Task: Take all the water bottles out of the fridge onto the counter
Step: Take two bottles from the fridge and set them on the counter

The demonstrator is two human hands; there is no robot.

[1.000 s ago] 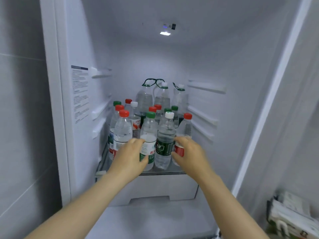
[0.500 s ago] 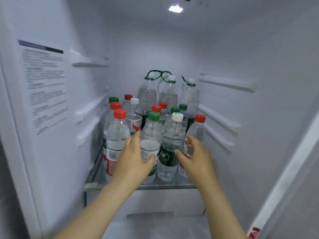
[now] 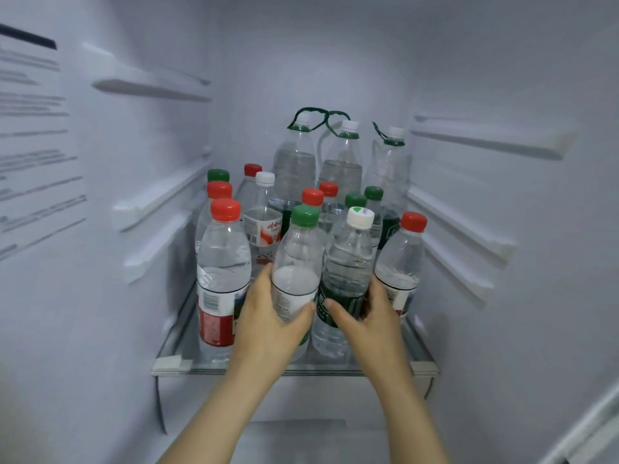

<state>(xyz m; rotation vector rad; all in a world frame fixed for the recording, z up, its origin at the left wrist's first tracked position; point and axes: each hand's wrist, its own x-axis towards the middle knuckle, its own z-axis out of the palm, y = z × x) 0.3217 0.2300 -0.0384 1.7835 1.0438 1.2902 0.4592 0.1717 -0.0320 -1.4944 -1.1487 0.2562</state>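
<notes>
Several water bottles stand on a glass shelf (image 3: pixel 335 370) inside the open fridge. My left hand (image 3: pixel 268 316) grips the front green-capped bottle (image 3: pixel 298 259) around its white label. My right hand (image 3: pixel 368 316) grips the white-capped bottle with the dark green label (image 3: pixel 348 262) right beside it. Both bottles stand upright on the shelf. A red-capped bottle (image 3: pixel 222 269) is at the front left and another red-capped bottle (image 3: pixel 402 259) at the front right. Three tall bottles with green carry loops (image 3: pixel 296 159) stand at the back.
White fridge walls with shelf rails close in on the left (image 3: pixel 150 202) and right (image 3: pixel 462 229). A printed label (image 3: pixel 33 128) is on the left wall. A white drawer front (image 3: pixel 301 396) sits under the shelf.
The view moved closer into the fridge. Both hands went from reaching at the front bottles to wrapping around the green-capped and white-capped bottles.
</notes>
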